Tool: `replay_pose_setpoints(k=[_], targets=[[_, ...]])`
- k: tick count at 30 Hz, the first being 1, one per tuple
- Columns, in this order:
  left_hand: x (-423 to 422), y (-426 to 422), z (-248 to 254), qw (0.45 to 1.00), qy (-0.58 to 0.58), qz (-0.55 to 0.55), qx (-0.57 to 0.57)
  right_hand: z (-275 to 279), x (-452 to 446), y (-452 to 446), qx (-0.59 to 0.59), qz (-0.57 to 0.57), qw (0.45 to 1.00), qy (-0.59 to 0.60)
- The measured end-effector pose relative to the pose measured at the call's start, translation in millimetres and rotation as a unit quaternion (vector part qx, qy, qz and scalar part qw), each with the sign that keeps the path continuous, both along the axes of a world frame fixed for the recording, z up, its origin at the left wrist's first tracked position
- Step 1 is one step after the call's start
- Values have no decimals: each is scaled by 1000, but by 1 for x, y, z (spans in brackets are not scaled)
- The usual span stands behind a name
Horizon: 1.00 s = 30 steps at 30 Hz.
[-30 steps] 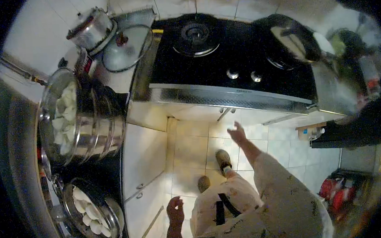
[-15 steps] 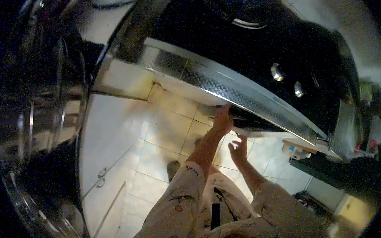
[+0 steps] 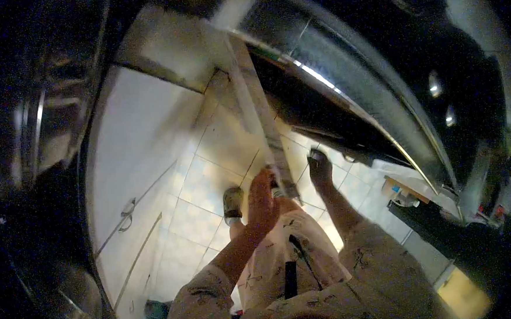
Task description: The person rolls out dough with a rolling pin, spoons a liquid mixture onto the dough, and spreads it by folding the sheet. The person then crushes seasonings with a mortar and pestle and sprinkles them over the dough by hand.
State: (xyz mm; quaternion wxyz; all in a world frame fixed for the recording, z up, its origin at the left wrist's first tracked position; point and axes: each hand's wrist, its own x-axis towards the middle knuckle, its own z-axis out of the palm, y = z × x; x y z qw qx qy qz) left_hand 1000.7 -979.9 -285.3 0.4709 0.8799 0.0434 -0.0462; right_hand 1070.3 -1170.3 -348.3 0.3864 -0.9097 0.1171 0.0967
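Observation:
A cabinet door (image 3: 258,112) below the stove's metal front edge (image 3: 343,66) stands swung open, seen nearly edge-on. My left hand (image 3: 263,191) is wrapped at the near end of this door. To its right, my right hand (image 3: 320,162) is beside the dark cabinet opening (image 3: 323,117); its fingers are curled and dim, and whether they hold anything is hidden. Inside the cabinet it is too dark to make out any contents.
White cabinet doors with round handles (image 3: 127,214) line the left side. Shiny steel pots (image 3: 43,125) stand blurred at the far left. Stove knobs (image 3: 434,84) are at the upper right. A small wooden shelf (image 3: 406,188) and the tiled floor (image 3: 192,178) also show.
The view has moved down and closer to the cabinet. My left hand has reached the door under the stove and pulled it open toward me. My right hand has stayed near the opening.

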Motion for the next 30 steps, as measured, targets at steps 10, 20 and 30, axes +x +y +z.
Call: replay_pose_setpoints(k=[10,20,30], targets=[[-22,127,-29,988,86,126,-22,-31,205,5,-4,-35,997,-64],[0,154,-7,951,170,226,-126,-40,243,-83,-388,149,899,-139],[-3,136,-9,988,54,145,7,-30,275,-61,-338,170,918,-117]])
